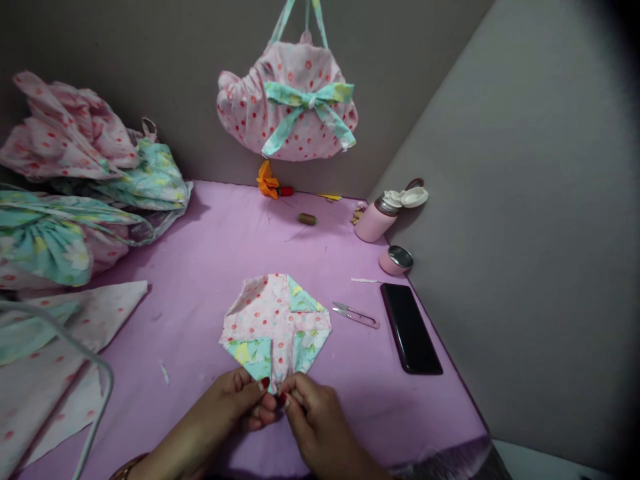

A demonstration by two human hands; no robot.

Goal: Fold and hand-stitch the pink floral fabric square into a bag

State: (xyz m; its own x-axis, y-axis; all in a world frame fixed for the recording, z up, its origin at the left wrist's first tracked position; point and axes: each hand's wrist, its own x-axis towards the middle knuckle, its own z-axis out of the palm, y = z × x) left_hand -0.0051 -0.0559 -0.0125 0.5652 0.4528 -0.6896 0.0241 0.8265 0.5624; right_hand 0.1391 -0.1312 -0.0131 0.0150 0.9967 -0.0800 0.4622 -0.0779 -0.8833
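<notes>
A flat fabric piece (260, 313), pink with red dots and with mint floral corner patches, lies on the purple cloth-covered table (200, 253). My left hand (245, 397) pinches its bottom edge, thumb on top, below the lower left mint patch. Close beside it on the right, my right hand (313, 407) pinches the same edge, and both sets of fingertips nearly touch. Whether a needle or thread is between the fingers is too small to tell. Small pink-handled scissors (356, 315) rest just right of the fabric, blades toward it.
Fabric bundles (75, 200) and loose cloth (110, 310) fill the left side, with a white cable (103, 363) in front. A phone (411, 330), pink bottle (375, 220) and cup (395, 260) stand or lie right. Behind are a thread spool (307, 219) and a hanging pink bag (300, 130).
</notes>
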